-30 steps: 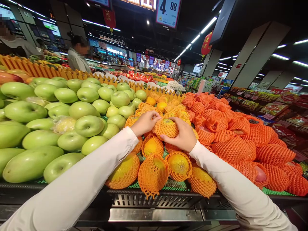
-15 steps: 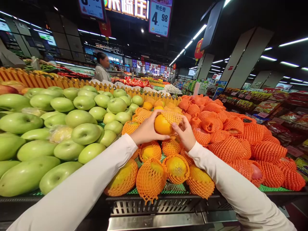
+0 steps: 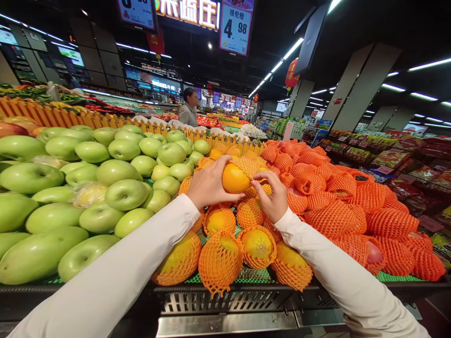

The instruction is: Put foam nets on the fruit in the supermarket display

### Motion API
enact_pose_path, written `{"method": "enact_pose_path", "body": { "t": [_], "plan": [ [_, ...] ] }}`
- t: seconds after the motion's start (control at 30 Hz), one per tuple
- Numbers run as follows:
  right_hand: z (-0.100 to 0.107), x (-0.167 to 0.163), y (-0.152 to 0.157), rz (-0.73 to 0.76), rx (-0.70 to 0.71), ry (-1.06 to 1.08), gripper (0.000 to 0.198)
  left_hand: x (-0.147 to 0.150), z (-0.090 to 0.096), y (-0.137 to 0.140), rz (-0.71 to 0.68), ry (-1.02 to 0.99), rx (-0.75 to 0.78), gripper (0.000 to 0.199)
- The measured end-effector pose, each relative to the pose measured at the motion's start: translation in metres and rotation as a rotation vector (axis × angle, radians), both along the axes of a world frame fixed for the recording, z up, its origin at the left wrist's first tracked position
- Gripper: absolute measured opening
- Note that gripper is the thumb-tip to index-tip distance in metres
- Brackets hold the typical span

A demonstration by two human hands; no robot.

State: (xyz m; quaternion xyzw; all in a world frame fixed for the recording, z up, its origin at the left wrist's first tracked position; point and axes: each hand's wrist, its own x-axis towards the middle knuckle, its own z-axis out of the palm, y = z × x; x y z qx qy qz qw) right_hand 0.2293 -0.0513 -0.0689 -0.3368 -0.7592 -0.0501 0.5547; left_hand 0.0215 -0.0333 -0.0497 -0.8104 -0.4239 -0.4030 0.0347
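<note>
An orange point(image 3: 234, 179), partly covered by a foam net sleeve point(image 3: 248, 165), is held above the middle of the display. The left hand point(image 3: 210, 184) curls around the fruit's left side, thumb along the near side, its grip filled by the orange. The right hand point(image 3: 274, 195) has a narrow grip, thumb and forefinger pinched together at the sleeve's right edge. The left hand apparently steadies the fruit, leaving the right fingertips free to manage the thin net.

Below, netted oranges point(image 3: 221, 260) rest on a green mesh liner point(image 3: 259, 276) in a black slatted tray point(image 3: 225, 300); several sleeves gape, exposing peel. The sleeves presumably cushion fruit against fruit. To the left lie bare green apples point(image 3: 126, 195), among them one yellowish fruit in clear film point(image 3: 89, 193); to the right, fruits in red foam nets point(image 3: 338, 218) are heaped. An orange slatted fence point(image 3: 35, 111) bounds the far left side, apparently retaining the pile.
</note>
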Motion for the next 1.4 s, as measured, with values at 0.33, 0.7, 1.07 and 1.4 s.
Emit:
{"method": "enact_pose_path", "body": {
  "t": [0.33, 0.7, 1.07, 1.4],
  "plan": [
    [0.004, -0.006, -0.016, 0.025, 0.099, -0.117, 0.013, 0.003, 0.001, -0.003, 0.054, -0.022, -0.056, 0.094],
    [0.004, -0.002, -0.017, 0.007, -0.058, 0.086, 0.057, 0.001, -0.001, -0.002, -0.057, 0.118, 0.081, 0.092],
    [-0.010, -0.008, -0.004, 0.233, -0.480, 0.314, 0.099, -0.004, 0.005, -0.003, -0.227, 0.188, -0.013, 0.095],
    [-0.002, -0.005, -0.012, 0.029, -0.355, 0.107, 0.093, -0.011, 0.005, 0.003, -0.253, 0.082, -0.047, 0.049]
  ]
}}
